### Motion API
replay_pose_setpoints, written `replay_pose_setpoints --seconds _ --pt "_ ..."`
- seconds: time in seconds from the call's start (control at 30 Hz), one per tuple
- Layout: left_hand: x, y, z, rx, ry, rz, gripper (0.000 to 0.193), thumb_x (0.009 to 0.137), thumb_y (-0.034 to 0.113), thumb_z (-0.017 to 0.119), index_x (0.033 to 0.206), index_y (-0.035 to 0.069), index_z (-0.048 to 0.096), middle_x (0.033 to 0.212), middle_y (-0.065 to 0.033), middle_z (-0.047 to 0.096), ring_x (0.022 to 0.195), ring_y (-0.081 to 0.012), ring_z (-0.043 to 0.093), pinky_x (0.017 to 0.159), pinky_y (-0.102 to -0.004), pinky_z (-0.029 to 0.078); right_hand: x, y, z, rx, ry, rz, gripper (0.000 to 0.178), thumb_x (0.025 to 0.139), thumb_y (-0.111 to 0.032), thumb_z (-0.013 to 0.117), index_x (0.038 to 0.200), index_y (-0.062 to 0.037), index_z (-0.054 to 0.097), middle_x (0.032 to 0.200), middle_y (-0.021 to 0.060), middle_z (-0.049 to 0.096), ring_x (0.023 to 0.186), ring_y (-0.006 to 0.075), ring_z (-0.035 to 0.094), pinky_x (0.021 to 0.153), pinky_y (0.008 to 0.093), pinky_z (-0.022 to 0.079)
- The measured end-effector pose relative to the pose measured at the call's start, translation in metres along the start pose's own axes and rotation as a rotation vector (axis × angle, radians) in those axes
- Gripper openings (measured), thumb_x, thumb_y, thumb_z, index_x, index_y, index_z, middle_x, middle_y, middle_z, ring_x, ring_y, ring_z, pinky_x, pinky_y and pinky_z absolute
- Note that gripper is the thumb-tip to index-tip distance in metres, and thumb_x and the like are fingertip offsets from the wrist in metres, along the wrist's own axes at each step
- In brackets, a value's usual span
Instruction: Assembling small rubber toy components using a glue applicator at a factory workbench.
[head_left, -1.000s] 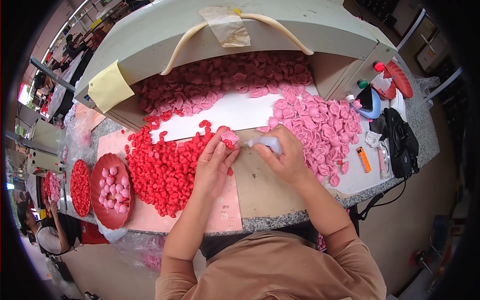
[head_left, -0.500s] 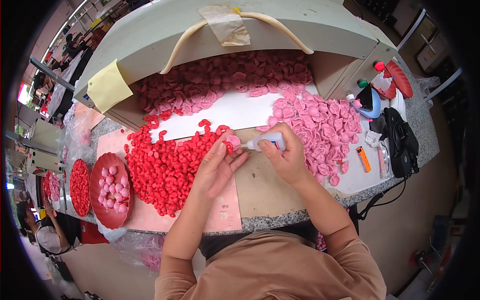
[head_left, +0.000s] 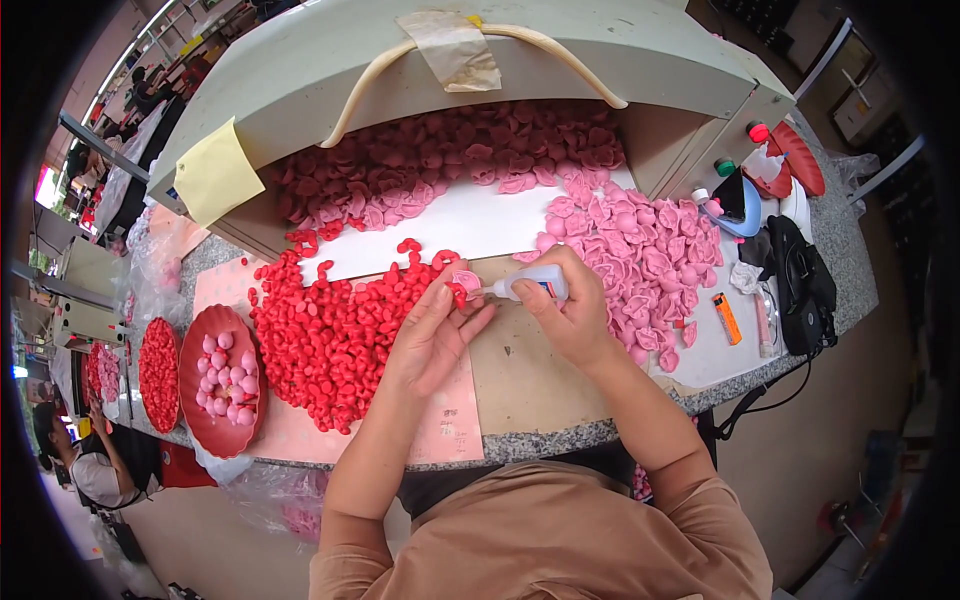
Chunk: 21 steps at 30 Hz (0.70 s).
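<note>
My left hand (head_left: pixel 425 345) pinches a small pink cupped piece (head_left: pixel 466 280) between thumb and fingers, its other fingers curled loosely below. A red curved bit (head_left: pixel 457 295) shows at the same fingertips, beside or against the pink piece; I cannot tell whether they are joined. In my right hand (head_left: pixel 580 325) is a small white squeeze bottle (head_left: pixel 538 283), lying almost level. Its thin nozzle points left and meets the edge of the pink piece, or nearly so. Left of my hands spreads a heap of red curved pieces (head_left: pixel 325 350); to the right lies a pile of pink cupped pieces (head_left: pixel 640 265).
A grey metal housing (head_left: pixel 560 60) arches over more pink pieces (head_left: pixel 450 145). At left stand a red scalloped dish (head_left: pixel 222 435) with pink balls and another full of red pieces (head_left: pixel 160 370). An orange lighter (head_left: pixel 728 318) and a black bag (head_left: pixel 800 285) lie right. Another person (head_left: pixel 100 465) sits far left.
The squeeze bottle and my right hand have shifted very slightly to the left. My left hand keeps its place with the pink piece.
</note>
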<state>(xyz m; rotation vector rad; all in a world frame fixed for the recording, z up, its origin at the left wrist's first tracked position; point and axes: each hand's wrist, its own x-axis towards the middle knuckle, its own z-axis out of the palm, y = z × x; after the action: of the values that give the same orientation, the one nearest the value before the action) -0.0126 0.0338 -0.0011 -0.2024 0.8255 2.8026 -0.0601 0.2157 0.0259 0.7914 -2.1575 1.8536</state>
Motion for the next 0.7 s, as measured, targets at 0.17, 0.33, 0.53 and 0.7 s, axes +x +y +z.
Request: replay_pose_setpoints --seconds 0.17,0.33,0.53,0.7 --pt "-0.001 0.001 0.001 -0.015 0.0 -0.003 0.047 0.092 0.021 0.052 0.134 0.007 0.037 0.109 -0.0055 0.056 0.1 -0.0165 0.055 0.099 -0.0404 0.041 -0.001 0.009 -0.005 0.167 0.068 0.082 0.018 0.088 -0.019 0.059 0.089 -0.004 0.05 0.076 0.0031 0.055 0.061 0.007 0.047 0.054 0.0216 0.038" --pt "0.0 0.012 -0.009 -0.07 -0.013 0.053 0.048 0.093 0.023 0.051 0.135 0.007 0.035 0.111 -0.006 0.055 0.099 -0.0167 0.054 0.097 -0.0379 0.043 0.012 0.01 -0.012 0.659 0.086 0.297 0.017 0.088 -0.012 0.058 0.094 -0.0033 0.045 0.087 0.0079 0.057 0.071 0.0139 0.058 0.059 0.026 0.049" --pt "-0.004 0.037 -0.018 -0.277 -0.071 0.246 0.042 0.094 0.023 0.05 0.131 0.006 0.039 0.109 -0.0079 0.054 0.098 -0.0184 0.054 0.097 -0.0361 0.045 0.017 0.003 -0.005 0.559 -0.04 0.387 0.023 0.083 -0.003 0.061 0.097 -0.0064 0.044 0.09 0.0074 0.057 0.074 0.0149 0.059 0.06 0.0254 0.05" --pt "-0.005 0.049 -0.017 -0.412 -0.031 0.325 0.035 0.093 0.023 0.051 0.119 0.002 0.046 0.112 -0.012 0.053 0.095 -0.02 0.054 0.095 -0.0354 0.047 0.006 0.026 0.02 0.121 -0.246 0.252 0.02 0.081 -0.007 0.064 0.091 -0.0055 0.047 0.084 0.0058 0.055 0.074 0.0156 0.056 0.061 0.0279 0.046"
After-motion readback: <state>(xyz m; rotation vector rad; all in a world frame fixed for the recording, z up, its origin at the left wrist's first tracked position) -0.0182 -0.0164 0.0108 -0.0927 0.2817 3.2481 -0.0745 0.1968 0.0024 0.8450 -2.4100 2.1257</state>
